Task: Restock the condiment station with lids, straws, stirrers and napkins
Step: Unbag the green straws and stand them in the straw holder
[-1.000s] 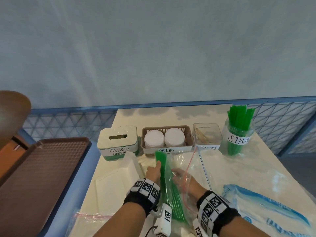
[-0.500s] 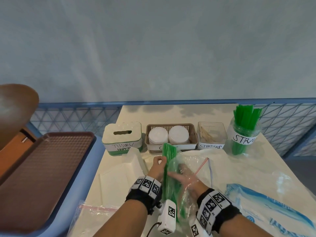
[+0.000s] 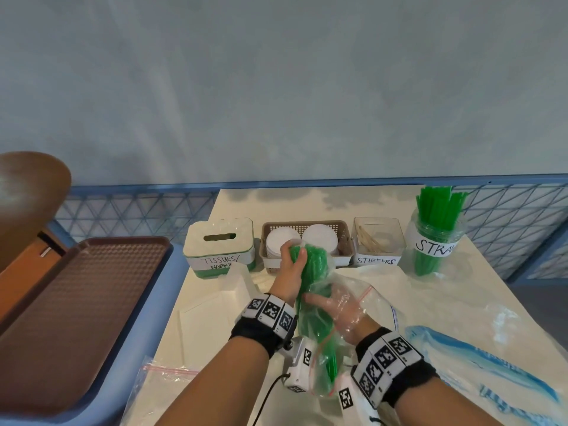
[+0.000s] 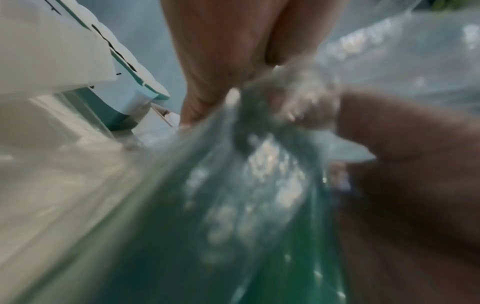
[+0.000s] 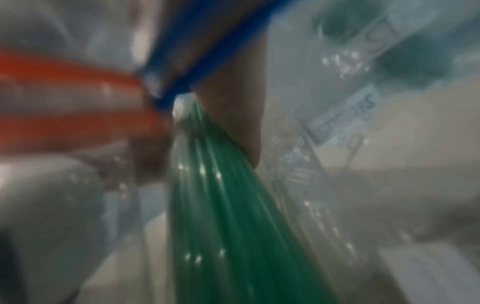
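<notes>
A bundle of green straws [image 3: 313, 272] in thin plastic stands tilted, half inside a clear zip bag [image 3: 365, 290] with a red and blue seal. My left hand [image 3: 290, 262] grips the bundle's far end, just in front of the lid basket. My right hand [image 3: 338, 309] is inside the zip bag, its fingers closed on the bundle's middle; the right wrist view shows the straws [image 5: 228, 205] running between thumb and finger. In the left wrist view the wrapped straws [image 4: 233, 226] fill the frame, blurred. The labelled straw jar [image 3: 435, 241] stands at the back right with several green straws.
Along the back stand a tissue box [image 3: 219, 244], a brown lid basket [image 3: 307, 224] and a clear stirrer box [image 3: 378, 241]. A white napkin stack [image 3: 236, 287] lies left of my hands. A brown tray [image 3: 76, 302] sits far left; a blue-printed bag [image 3: 491, 364] lies right.
The straw bundle has been tipped up from lying flat. My left hand slid up to its far end, and my right hand went deeper into the zip bag.
</notes>
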A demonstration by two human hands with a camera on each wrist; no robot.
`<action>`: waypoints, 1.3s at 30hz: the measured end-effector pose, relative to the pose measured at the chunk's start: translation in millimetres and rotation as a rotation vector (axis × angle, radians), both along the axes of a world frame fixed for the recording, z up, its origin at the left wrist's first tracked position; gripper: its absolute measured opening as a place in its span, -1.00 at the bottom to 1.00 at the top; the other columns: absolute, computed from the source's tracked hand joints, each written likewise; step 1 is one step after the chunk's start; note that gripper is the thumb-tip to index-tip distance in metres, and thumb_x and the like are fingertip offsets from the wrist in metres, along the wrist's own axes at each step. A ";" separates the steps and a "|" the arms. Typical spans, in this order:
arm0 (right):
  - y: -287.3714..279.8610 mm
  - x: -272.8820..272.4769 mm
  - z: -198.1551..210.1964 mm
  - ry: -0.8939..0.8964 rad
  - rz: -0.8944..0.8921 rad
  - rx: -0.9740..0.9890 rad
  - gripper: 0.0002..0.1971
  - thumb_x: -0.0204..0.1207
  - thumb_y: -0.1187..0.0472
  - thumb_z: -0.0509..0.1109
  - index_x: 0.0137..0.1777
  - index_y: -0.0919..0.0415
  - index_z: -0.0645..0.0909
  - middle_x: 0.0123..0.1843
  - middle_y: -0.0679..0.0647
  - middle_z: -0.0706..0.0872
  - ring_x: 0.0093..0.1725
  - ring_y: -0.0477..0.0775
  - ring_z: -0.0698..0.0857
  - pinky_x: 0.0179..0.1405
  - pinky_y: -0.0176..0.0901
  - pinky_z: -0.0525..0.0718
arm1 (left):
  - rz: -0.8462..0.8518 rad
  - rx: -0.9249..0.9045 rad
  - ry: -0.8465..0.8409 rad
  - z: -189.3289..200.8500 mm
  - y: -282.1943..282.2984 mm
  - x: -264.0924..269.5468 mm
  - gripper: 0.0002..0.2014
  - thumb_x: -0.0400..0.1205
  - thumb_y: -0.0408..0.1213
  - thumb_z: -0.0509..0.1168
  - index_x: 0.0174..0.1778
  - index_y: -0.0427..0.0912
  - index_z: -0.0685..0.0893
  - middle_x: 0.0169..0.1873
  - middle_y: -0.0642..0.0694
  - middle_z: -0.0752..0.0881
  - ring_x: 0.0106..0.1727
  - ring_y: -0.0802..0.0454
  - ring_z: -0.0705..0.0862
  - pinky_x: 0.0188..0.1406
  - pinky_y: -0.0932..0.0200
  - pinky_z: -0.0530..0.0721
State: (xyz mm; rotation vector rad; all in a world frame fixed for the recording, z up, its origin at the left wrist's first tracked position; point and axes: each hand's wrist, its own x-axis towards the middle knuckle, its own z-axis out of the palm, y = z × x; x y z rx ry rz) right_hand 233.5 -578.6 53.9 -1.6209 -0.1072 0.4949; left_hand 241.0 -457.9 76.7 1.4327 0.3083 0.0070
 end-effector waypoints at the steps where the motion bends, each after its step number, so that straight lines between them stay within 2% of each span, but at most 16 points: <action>1: 0.4 2.2 0.7 0.007 0.005 0.026 -0.75 0.39 0.38 0.50 0.01 0.46 0.57 -0.05 0.29 0.71 -0.13 0.20 0.74 -0.09 -0.03 0.75 | 0.030 0.027 0.002 -0.6 -0.8 0.3 -0.86 0.72 -0.10 0.08 0.16 0.19 0.33 0.27 -0.23 0.51 0.28 -0.20 0.57 0.34 -0.24 0.56; 3: 0.3 4.0 4.8 0.047 0.036 0.065 -0.71 0.40 0.40 0.49 0.07 0.52 0.58 -0.05 0.31 0.71 -0.18 0.12 0.74 -0.20 -0.22 0.73 | 0.089 0.118 0.003 -0.8 0.6 1.8 -0.88 0.71 -0.12 0.11 0.12 0.01 0.35 0.14 -0.21 0.58 0.19 -0.18 0.62 0.28 -0.20 0.60; 6: -0.2 4.8 7.1 0.102 0.064 0.117 -0.67 0.38 0.31 0.53 0.08 0.49 0.61 0.04 0.39 0.71 -0.07 0.20 0.73 -0.05 -0.11 0.72 | 0.128 0.269 -0.072 4.7 5.2 2.8 -0.87 0.69 -0.17 0.17 0.05 -0.13 0.42 -0.06 -0.06 0.61 0.08 -0.10 0.63 0.16 -0.01 0.63; 9: 0.2 2.3 16.4 0.120 0.096 0.125 -0.76 0.41 0.16 0.51 -0.08 0.36 0.70 0.05 0.35 0.68 -0.13 0.15 0.73 -0.19 -0.23 0.71 | 0.097 0.321 -0.176 6.8 9.1 4.6 -0.95 0.66 -0.26 0.22 -0.02 -0.13 0.49 -0.10 0.00 0.63 0.03 -0.06 0.65 0.07 0.07 0.67; 12: -2.1 5.9 26.7 0.110 0.098 0.118 -0.79 0.49 0.26 0.43 -0.37 0.24 0.67 -0.28 0.15 0.69 -0.40 -0.01 0.69 -0.36 -0.25 0.67 | 0.046 0.397 -0.208 8.2 7.7 6.6 -0.93 0.64 -0.25 0.26 -0.16 -0.05 0.52 -0.13 -0.05 0.65 0.00 -0.11 0.66 0.07 0.01 0.65; 15: -6.9 8.9 31.3 0.088 0.150 0.077 -0.68 0.53 0.24 0.38 -0.48 0.10 0.67 -0.46 0.06 0.66 -0.42 0.11 0.64 -0.19 -0.04 0.62 | 0.074 0.495 -0.201 10.3 4.1 9.6 -0.90 0.64 -0.24 0.26 -0.13 -0.18 0.52 -0.15 -0.11 0.64 -0.04 -0.10 0.63 0.06 0.01 0.60; 20: -11.0 12.2 32.2 0.077 0.182 0.047 -0.99 0.46 0.28 0.45 -0.16 0.19 0.70 -0.22 0.08 0.76 -0.18 0.06 0.75 -0.09 -0.11 0.69 | 0.201 0.548 -0.122 9.4 11.2 20.6 -0.90 0.67 -0.30 0.21 -0.11 -0.24 0.46 -0.15 -0.10 0.56 -0.10 0.01 0.52 -0.17 0.27 0.36; 24: -15.6 12.8 36.4 0.060 0.211 0.102 -0.57 0.33 0.24 0.53 0.22 0.19 0.60 0.04 0.13 0.76 0.03 0.10 0.75 0.08 0.04 0.72 | 0.233 0.544 -0.081 3.8 15.9 24.8 -0.89 0.66 -0.30 0.22 -0.12 -0.26 0.46 -0.25 -0.05 0.54 -0.13 0.00 0.51 -0.27 0.27 0.41; 27: -20.8 9.7 37.4 0.086 0.220 0.164 -0.48 0.32 0.23 0.50 0.31 0.19 0.51 0.01 0.06 0.74 -0.09 -0.09 0.79 -0.21 -0.28 0.74 | 0.254 0.561 -0.043 -3.0 18.5 28.0 -0.87 0.65 -0.30 0.23 -0.14 -0.26 0.44 -0.36 0.07 0.44 -0.14 0.01 0.48 -0.42 0.55 0.32; 30: -22.4 9.1 33.0 0.079 0.177 0.160 -0.63 0.45 0.22 0.44 0.25 0.18 0.52 -0.07 0.02 0.73 -0.21 -0.16 0.79 -0.30 -0.35 0.69 | 0.230 0.592 -0.062 -3.7 18.4 25.9 -0.91 0.64 -0.30 0.24 -0.12 -0.22 0.48 -0.26 0.00 0.54 -0.05 -0.01 0.52 -0.28 0.32 0.42; 32: -21.3 7.3 35.6 0.096 0.146 0.156 -0.69 0.45 0.21 0.46 0.19 0.12 0.56 -0.10 0.03 0.74 -0.20 -0.08 0.77 -0.29 -0.27 0.69 | 0.140 0.659 -0.206 0.3 17.3 25.7 -0.95 0.64 -0.26 0.23 -0.05 -0.10 0.59 0.01 -0.08 0.63 0.13 0.01 0.52 0.04 0.23 0.41; 34: -21.4 8.9 36.9 0.076 0.141 0.160 -0.61 0.43 0.27 0.48 0.25 0.10 0.54 -0.05 0.05 0.76 -0.10 0.01 0.76 -0.22 -0.20 0.71 | -0.081 0.763 -0.308 5.3 16.0 29.3 -0.81 0.65 -0.03 0.17 0.04 0.09 0.67 0.18 0.02 0.66 0.29 0.05 0.52 0.37 0.04 0.31; 35: -21.8 10.8 37.8 0.057 0.142 0.161 -0.55 0.41 0.31 0.50 0.28 0.08 0.52 0.00 0.08 0.75 -0.04 0.06 0.76 -0.17 -0.16 0.73 | -0.187 0.793 -0.297 9.2 15.6 30.8 -0.75 0.62 0.11 0.12 -0.01 0.20 0.68 0.15 0.07 0.69 0.30 0.06 0.55 0.47 -0.10 0.23; 36: -22.3 11.1 40.6 0.041 0.147 0.167 -0.51 0.40 0.35 0.50 0.30 0.05 0.50 0.05 0.11 0.74 0.01 0.11 0.74 -0.12 -0.13 0.74 | -0.257 0.779 -0.254 14.7 15.1 30.4 -0.72 0.58 0.21 0.10 -0.12 0.26 0.70 0.05 0.10 0.73 0.22 0.08 0.61 0.48 -0.19 0.20; 37: -22.6 11.1 43.4 0.029 0.164 0.179 -0.48 0.39 0.38 0.49 0.32 0.05 0.49 0.10 0.14 0.73 0.06 0.16 0.74 -0.07 -0.09 0.75 | -0.290 0.715 -0.226 19.3 14.9 29.4 -0.72 0.56 0.22 0.14 -0.25 0.24 0.69 -0.12 0.12 0.74 0.06 0.09 0.66 0.41 -0.18 0.33; 39: -23.0 11.8 47.5 0.021 0.209 0.204 -0.48 0.39 0.43 0.46 0.33 0.11 0.48 0.15 0.22 0.71 0.12 0.23 0.73 0.04 0.03 0.75 | -0.268 0.588 -0.225 25.2 13.9 27.4 -0.72 0.61 0.02 0.24 -0.40 0.04 0.59 -0.40 0.08 0.62 -0.29 0.08 0.62 -0.08 0.09 0.63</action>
